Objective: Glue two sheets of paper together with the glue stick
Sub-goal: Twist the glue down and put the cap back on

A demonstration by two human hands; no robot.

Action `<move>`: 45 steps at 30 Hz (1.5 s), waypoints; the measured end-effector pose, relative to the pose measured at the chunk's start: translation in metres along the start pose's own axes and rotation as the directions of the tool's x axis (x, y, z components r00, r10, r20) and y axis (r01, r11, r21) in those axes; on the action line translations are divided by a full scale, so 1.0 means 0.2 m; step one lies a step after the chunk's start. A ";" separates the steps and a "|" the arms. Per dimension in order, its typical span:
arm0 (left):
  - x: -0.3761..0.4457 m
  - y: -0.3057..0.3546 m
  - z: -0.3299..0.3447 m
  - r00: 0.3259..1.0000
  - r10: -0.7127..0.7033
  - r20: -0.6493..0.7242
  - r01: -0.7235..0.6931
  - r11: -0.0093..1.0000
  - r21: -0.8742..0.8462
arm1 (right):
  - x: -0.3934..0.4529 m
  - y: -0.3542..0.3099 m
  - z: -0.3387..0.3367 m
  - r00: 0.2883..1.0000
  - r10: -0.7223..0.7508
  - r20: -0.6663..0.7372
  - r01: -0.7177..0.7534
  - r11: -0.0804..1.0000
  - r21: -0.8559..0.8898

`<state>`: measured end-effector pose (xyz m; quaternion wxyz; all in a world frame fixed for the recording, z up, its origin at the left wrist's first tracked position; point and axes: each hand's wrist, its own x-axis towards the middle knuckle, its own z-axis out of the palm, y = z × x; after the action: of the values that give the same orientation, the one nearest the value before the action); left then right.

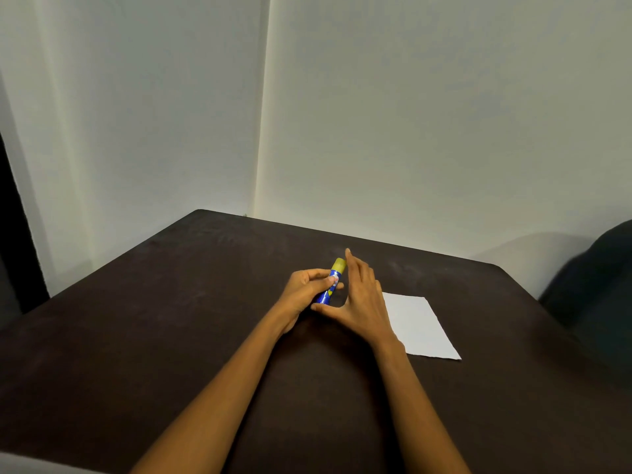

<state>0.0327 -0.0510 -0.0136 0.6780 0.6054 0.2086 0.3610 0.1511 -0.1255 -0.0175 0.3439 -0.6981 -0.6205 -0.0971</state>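
Observation:
My left hand (304, 292) grips a blue glue stick (329, 285) by its body, tilted with its yellow cap (339, 265) pointing up and away. My right hand (362, 299) is beside it with fingers spread and straight, the thumb reaching under the stick's lower end and the fingers alongside the cap. A white sheet of paper (422, 326) lies flat on the dark table (171, 336), just right of my right hand, which covers its left edge. I cannot tell whether it is one sheet or two stacked.
The dark brown table sits in a corner between two pale walls (410, 114). A dark rounded shape (602, 278), perhaps a chair, stands past the table's right edge. Another dark object (13, 234) is at the far left.

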 end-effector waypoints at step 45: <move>-0.01 -0.02 0.03 0.954 0.298 -0.019 -0.240 0.805 0.543 | 0.03 0.02 0.00 0.945 0.324 0.042 -0.276 0.721 0.636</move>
<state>0.0363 -0.0567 -0.0176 0.4126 0.7739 0.2475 0.4117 0.1555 -0.1215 -0.0148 0.5918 -0.6283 -0.4824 0.1492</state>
